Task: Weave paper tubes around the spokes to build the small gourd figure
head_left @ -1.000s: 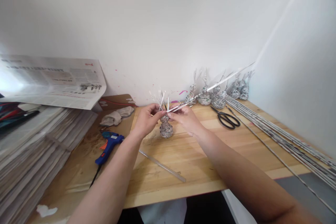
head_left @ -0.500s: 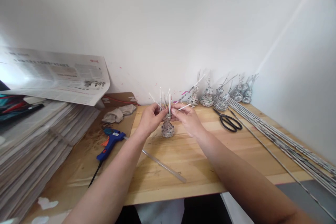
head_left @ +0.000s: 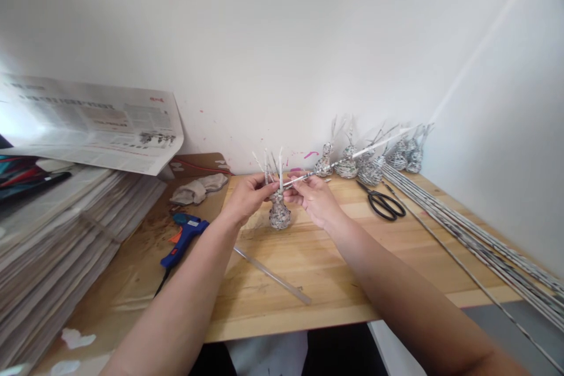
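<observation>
A small woven newspaper gourd [head_left: 279,216] stands upright on the wooden table, with several paper stakes rising from its top. My left hand [head_left: 252,195] is closed around its neck and stakes from the left side. On the other side, my right hand [head_left: 312,195] pinches a rolled paper strip [head_left: 348,158] close to the gourd's neck. That strip's long free end points up and to the right, in front of the finished-looking gourds. The fingertips of both hands partly cover the neck.
Several woven paper gourds [head_left: 346,165] line the wall. Black scissors [head_left: 384,204] lie at right beside a bundle of paper rolls [head_left: 458,226]. At left are a blue glue gun [head_left: 185,241], a glue stick [head_left: 273,275], a cloth glove [head_left: 198,189] and stacked newspapers [head_left: 83,247].
The paper strip in my right hand has swung from pointing up steeply to a lower slant, reaching farther right. My hands stay at the gourd's neck, and the view has shifted slightly.
</observation>
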A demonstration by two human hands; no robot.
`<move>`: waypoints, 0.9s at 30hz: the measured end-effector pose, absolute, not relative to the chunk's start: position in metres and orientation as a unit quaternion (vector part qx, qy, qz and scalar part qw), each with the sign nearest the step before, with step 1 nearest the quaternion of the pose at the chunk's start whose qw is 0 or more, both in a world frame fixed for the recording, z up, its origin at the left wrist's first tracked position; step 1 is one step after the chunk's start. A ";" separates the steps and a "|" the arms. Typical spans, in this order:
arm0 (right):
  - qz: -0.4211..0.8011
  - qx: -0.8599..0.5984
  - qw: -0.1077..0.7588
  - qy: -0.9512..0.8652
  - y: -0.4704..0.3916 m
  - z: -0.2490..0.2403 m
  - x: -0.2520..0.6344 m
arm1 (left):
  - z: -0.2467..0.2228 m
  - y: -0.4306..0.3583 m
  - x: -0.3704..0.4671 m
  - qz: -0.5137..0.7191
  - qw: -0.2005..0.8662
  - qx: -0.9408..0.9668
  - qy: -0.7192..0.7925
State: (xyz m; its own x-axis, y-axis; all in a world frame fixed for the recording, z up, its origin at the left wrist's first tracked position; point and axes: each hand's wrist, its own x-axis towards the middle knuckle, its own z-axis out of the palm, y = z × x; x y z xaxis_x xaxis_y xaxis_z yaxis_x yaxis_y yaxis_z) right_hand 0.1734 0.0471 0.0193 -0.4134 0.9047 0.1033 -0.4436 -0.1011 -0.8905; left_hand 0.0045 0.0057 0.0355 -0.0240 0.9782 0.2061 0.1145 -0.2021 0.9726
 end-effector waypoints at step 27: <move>0.534 -0.268 0.477 -0.644 0.044 0.025 0.177 | 0.039 0.005 0.006 0.547 0.365 0.565 0.498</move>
State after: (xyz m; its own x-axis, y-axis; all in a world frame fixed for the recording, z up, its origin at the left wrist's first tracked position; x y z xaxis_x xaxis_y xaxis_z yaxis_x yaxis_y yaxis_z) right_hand 0.1768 0.0440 0.0247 -0.4006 0.8552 0.3288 -0.1640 0.2862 -0.9440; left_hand 0.0059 0.0054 0.0394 -0.0954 0.9624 0.2544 0.1640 -0.2368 0.9576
